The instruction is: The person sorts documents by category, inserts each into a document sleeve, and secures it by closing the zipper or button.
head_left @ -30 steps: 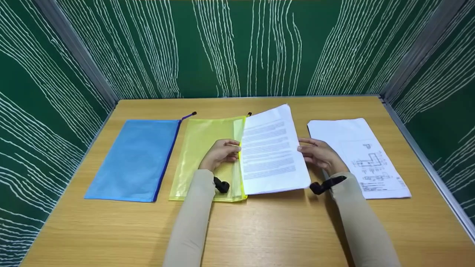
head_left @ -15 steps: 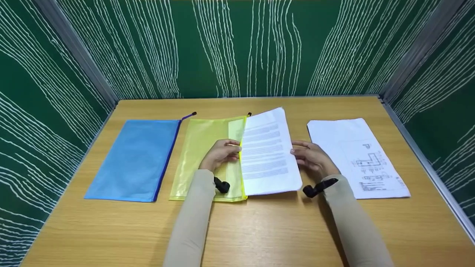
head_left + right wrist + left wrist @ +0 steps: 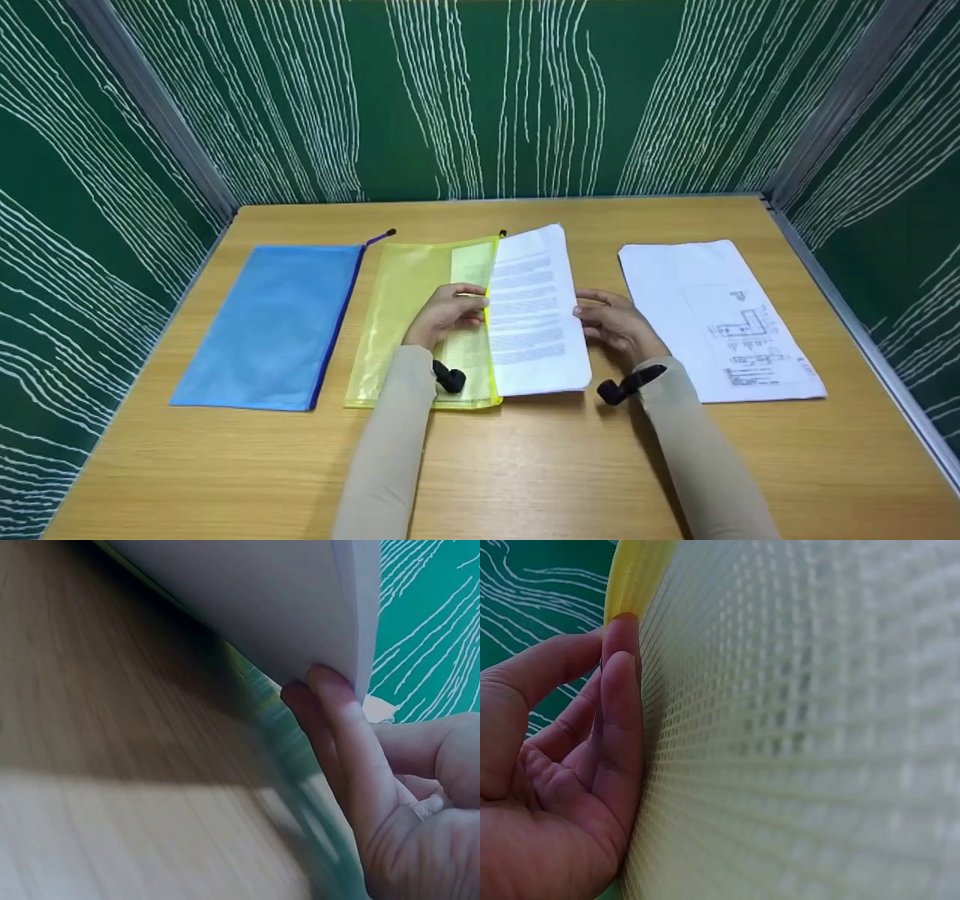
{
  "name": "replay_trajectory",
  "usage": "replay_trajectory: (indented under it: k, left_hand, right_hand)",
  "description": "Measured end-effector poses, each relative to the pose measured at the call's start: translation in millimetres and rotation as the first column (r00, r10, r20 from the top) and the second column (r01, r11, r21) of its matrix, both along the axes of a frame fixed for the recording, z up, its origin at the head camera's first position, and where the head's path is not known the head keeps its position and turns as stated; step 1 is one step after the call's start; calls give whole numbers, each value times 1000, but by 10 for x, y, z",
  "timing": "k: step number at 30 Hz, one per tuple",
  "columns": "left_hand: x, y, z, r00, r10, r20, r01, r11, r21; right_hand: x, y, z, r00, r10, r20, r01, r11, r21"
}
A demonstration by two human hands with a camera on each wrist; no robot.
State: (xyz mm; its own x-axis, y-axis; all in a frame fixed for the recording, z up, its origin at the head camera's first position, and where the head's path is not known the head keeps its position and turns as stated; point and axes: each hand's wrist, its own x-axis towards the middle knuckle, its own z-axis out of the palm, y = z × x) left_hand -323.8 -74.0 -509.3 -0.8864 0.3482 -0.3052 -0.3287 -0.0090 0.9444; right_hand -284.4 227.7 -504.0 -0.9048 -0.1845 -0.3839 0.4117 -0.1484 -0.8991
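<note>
On the tabletop [image 3: 517,472] | papers [image 3: 532,322] now deeper in yellow pouch [image 3: 409,274]; we judge insertion advancing | left hand [image 3: 446,313] pinches pouch mouth, right hand [image 3: 621,326] papers

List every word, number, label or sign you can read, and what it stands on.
No text can be read.
Printed pages partly inside the yellow pouch: lines of print, too small and blurred to read.
Paper at right: a drawing with small marks, too blurred to read.
Blue pouch and yellow pouch: no lettering visible.

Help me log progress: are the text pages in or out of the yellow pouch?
Partly in: the text pages show through the yellow pouch but also jut past its edge.
</note>
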Motion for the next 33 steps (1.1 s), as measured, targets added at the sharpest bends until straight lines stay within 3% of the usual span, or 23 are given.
replay_trajectory:
  k: [22,33]
  left_hand:
    - [8,38,-7,998,52,33,-53,998,27]
    - [15,34,4,1000,29,6,-29,999,31]
  right_hand:
    - [-3,-259,-73,1000,-2,-18,1,999,-50]
    - [2,-385,-78,1000,19,-15,-20,997,-72]
